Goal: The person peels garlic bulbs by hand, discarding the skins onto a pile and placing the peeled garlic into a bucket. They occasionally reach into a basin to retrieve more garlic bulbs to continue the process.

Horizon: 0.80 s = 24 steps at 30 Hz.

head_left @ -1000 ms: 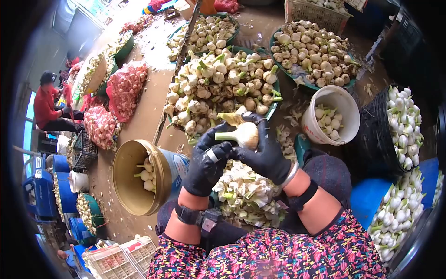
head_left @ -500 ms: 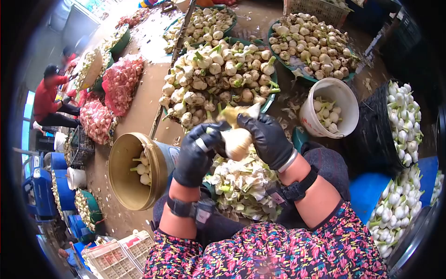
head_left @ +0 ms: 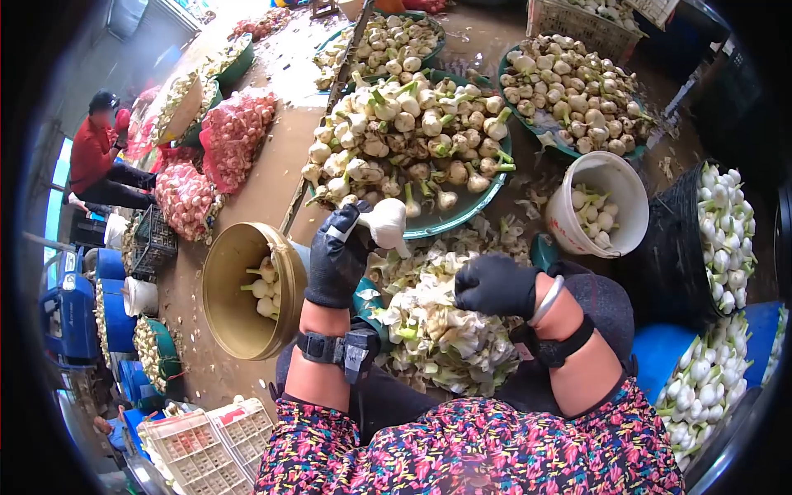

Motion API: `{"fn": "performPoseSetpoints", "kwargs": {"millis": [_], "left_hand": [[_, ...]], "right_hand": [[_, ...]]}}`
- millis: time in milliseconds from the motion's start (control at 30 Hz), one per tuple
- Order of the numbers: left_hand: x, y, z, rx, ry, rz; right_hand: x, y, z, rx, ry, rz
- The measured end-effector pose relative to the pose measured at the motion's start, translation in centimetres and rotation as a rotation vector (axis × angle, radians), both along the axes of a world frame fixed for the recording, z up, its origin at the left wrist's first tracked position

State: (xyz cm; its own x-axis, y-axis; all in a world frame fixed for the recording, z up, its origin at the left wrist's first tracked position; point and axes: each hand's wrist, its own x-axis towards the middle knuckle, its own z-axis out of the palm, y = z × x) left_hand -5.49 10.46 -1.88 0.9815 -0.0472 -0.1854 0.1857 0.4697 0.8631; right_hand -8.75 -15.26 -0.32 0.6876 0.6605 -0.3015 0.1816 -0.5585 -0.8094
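My left hand (head_left: pixel 338 257), in a black glove, grips a white garlic bulb (head_left: pixel 386 221), with a strip of skin hanging below it. Lower and to the right, my right hand (head_left: pixel 495 286) is closed in a fist over the heap of peeled garlic skins (head_left: pixel 441 330) between my knees. Whatever the right fingers hold, if anything, is hidden. Ahead of both hands, a wide green tub (head_left: pixel 462 216) bears many unpeeled garlic bulbs (head_left: pixel 396 140) with soil on them and short green stems.
Left stands a tan bucket (head_left: pixel 216 330) with several peeled bulbs; right, a white bucket (head_left: pixel 561 227) with more. A black container (head_left: pixel 668 239) of white bulbs is farther right. Another green tub (head_left: pixel 577 91) of bulbs lies ahead. A person in red (head_left: pixel 95 153) works near pink net sacks (head_left: pixel 235 136).
My hands have moved apart. The left has kept the bulb, now whiter, and raised it slightly; the right has dropped down over the skins. The view has shifted a little.
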Motion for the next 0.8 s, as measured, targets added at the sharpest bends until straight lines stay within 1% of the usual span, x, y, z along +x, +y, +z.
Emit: {"fn": "performPoseSetpoints", "kwargs": {"millis": [33, 67, 133, 167, 200, 233, 267, 333, 367, 400, 467, 500, 533, 600, 633, 667, 700, 733, 767, 800], "left_hand": [[-0.4, -1.6, 1.6, -0.055, 0.033, 0.090], [-0.5, -1.5, 1.5, -0.053, 0.037, 0.086], [-0.6, -1.5, 1.2, 0.716, -0.400, 0.012], [-0.6, -2.0, 1.0, 0.710, -0.400, 0.006], [-0.6, -2.6, 0.7, 0.842, -0.543, 0.022], [-0.6, -3.0, 0.5, 0.975, -0.685, 0.040], [-0.5, -3.1, 0.4, 0.975, -0.683, 0.038], [-0.3, -3.1, 1.0, 1.061, -0.855, -0.014], [-1.0, -3.9, 1.1, 0.442, -0.274, 0.028], [-1.2, -3.4, 1.8, 0.448, -0.279, 0.034], [-1.6, -2.5, 3.2, 0.945, -0.492, 0.046], [-1.6, -2.7, 4.3, 0.341, -0.214, 0.016], [-1.7, -2.8, 4.8, 0.341, -0.217, 0.020], [-2.0, -2.4, 5.4, 0.422, -0.227, 0.089], [-2.1, -1.6, 6.0, 0.531, -0.315, 0.120], [-1.8, 0.1, 6.4, 0.711, -0.413, 0.171], [-1.9, 1.9, 7.2, 0.838, -0.443, 0.302], [-2.4, 4.1, 8.5, 0.971, -0.441, 0.398], [-2.7, 6.6, 9.5, 1.109, -0.423, 0.446], [-2.6, 10.2, 9.4, 1.405, -0.483, 0.438]], "right_hand": [[0.1, 0.2, 0.2, 0.058, 0.104, -0.088], [0.2, 0.6, 0.7, 0.168, 0.114, -0.286], [0.3, 1.8, 0.1, 0.503, -0.025, -0.584], [0.3, 2.6, 0.2, 0.589, 0.011, -0.636], [0.2, 3.4, 0.2, 0.676, 0.047, -0.686], [0.4, 4.5, -0.8, 0.724, -0.046, -0.726], [0.2, 4.3, -1.3, 0.724, -0.044, -0.727], [0.2, 4.1, -0.4, 1.075, 0.253, -0.743], [0.6, 3.5, 0.4, 0.999, 0.139, -0.829], [1.7, 2.8, -0.4, 1.051, 0.077, -0.948], [2.6, 0.4, -0.4, 0.933, 0.138, -0.965], [2.4, 0.5, 0.6, 0.613, 0.039, -0.864], [2.1, 0.6, -1.6, 0.476, -0.075, -0.569], [0.9, 1.5, -2.5, 0.185, 0.092, -0.058], [0.3, 2.1, -2.5, 0.041, 0.075, 0.029], [-0.2, 2.5, -2.2, -0.107, 0.056, 0.113], [-0.2, 2.5, -2.1, -0.109, 0.077, 0.058], [0.0, 2.4, -2.7, -0.122, -0.077, -0.003], [0.2, 2.2, -1.8, -0.090, -0.078, -0.124], [0.5, 1.9, -0.2, -0.058, -0.080, -0.247]]}}
